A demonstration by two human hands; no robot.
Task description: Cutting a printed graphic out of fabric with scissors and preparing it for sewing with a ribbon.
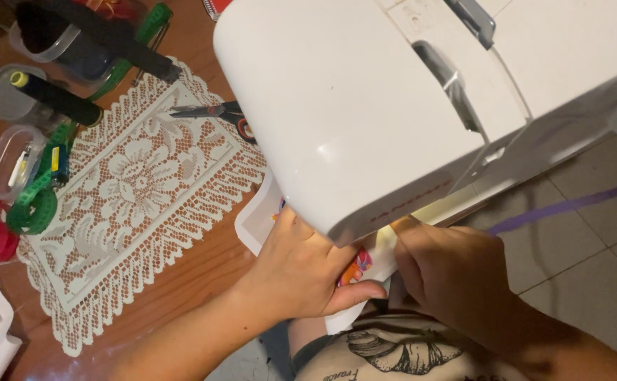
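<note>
A white sewing machine point(365, 106) is seen from above, and it fills the far right part of the view. Under its near edge both hands are placed on a piece of white fabric point(255, 222) with a small colourful patch point(356, 268).

The left hand point(301, 271) is laid flat on the fabric, its fingers are pushed under the machine and its thumb is stretched to the right, just beside the patch. The right hand point(450, 271) is curled, with the fingers bent down at the fabric edge; whether something is pinched between them cannot be told, because the fingertips are hidden. The two hands are close together, with the patch between them.

On the left a white lace doily point(135, 190) is spread on the wooden counter point(181, 282). Small scissors point(213, 113) are lying on its far edge, near the machine. A green measuring tape point(37, 201) is curled at the left side of the doily, beside clear plastic boxes point(12, 162). Two black spools point(58, 99) are seen farther away. A purple ribbon point(562, 207) is stretched over the tiled floor point(591, 282) on the right.
</note>
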